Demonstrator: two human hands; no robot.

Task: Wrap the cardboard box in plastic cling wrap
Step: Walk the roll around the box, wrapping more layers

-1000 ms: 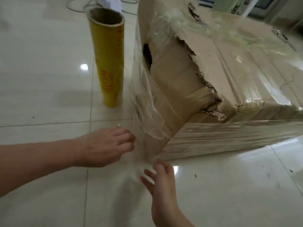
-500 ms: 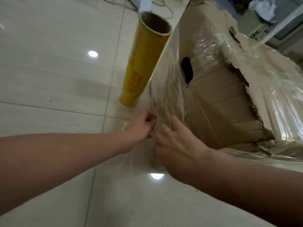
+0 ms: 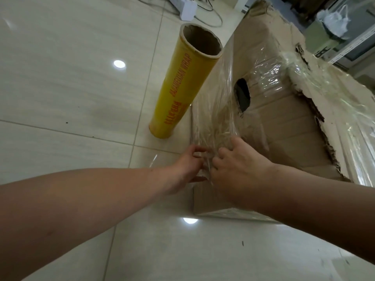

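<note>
Red lettering ending in "WRAP" along the yellow cling wrap roll point(image 3: 180, 88); the remaining characters unreadable.

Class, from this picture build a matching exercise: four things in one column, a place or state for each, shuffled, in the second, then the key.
Things
1. wrap roll
2. cardboard box
3. left hand
4. power strip

Places and states
A. torn along its top edge, with an oval hole in its side
B. white, at the far top of the view
C. pinches cling film at the box's near corner
D. yellow, stands on end beside the box, open end up

Pairs: 1-D, 2-A, 3-C, 4-B
</note>
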